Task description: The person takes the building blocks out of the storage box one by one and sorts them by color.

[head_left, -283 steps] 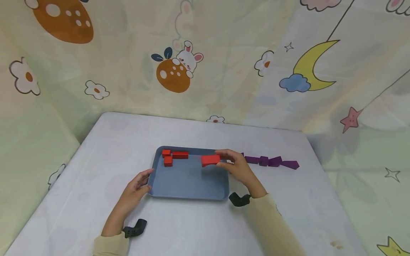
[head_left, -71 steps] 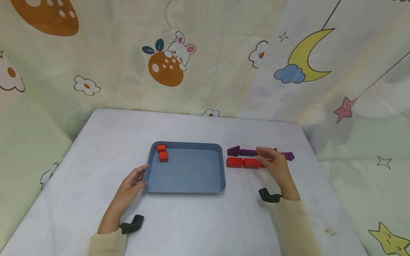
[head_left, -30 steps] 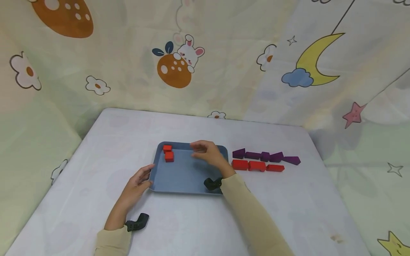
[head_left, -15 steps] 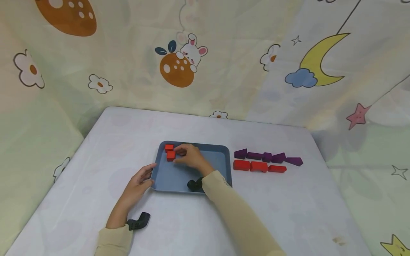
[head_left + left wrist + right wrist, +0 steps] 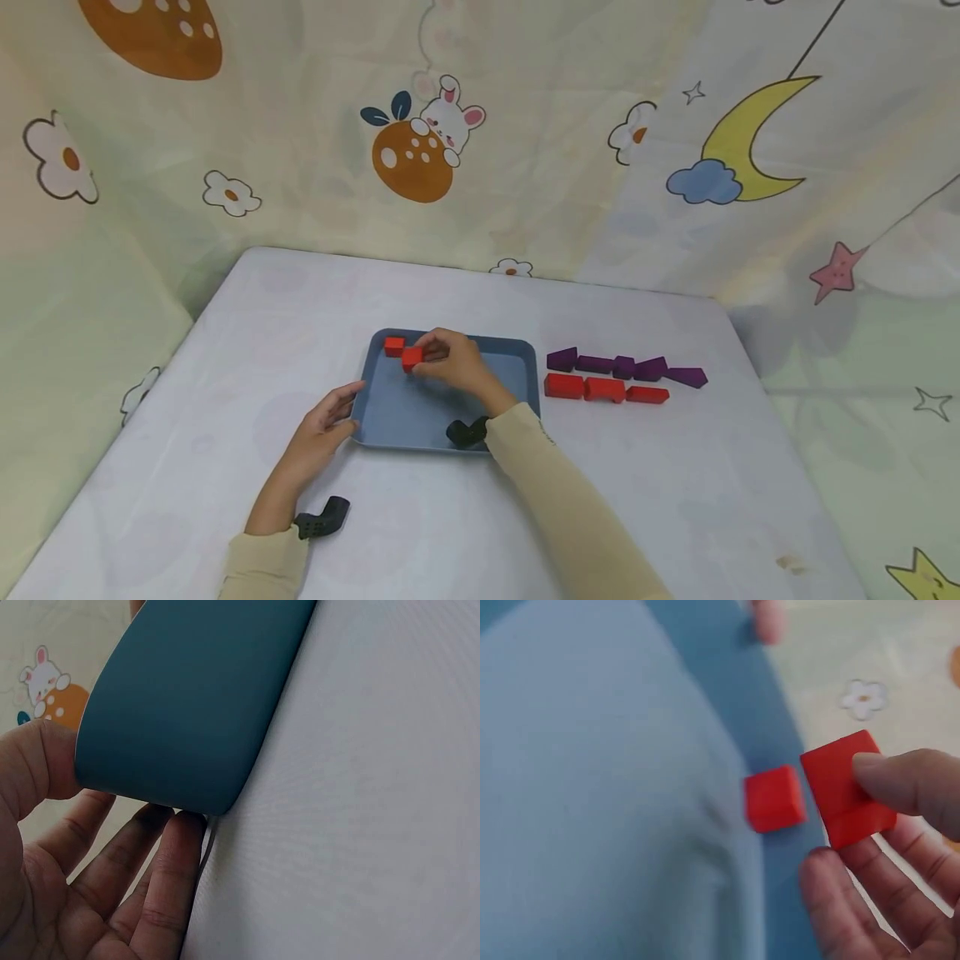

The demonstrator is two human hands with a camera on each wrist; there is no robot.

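In the head view, my right hand (image 5: 453,362) pinches a red block (image 5: 412,359) between thumb and fingers, just over the blue-grey tray (image 5: 405,425). The right wrist view shows the thumb on one face of this block (image 5: 847,787) and fingertips at its underside. A second red block (image 5: 393,347) sits in the tray's far left corner. My left hand (image 5: 318,433) rests against the tray's left side, its fingers fairly straight. Up close in the left wrist view, those fingertips (image 5: 180,832) touch the tray's outer wall (image 5: 180,705).
Right of the tray, several purple blocks (image 5: 595,365) lie in a row on the white-covered table (image 5: 420,525). Nearer to me, three red blocks (image 5: 604,389) form a second row. A patterned cloth (image 5: 525,150) hangs behind the table.
The long red block and the arched one left the tray for the row at right. My right hand came back, took hold of the nearer small red block and lifted it slightly rightward.
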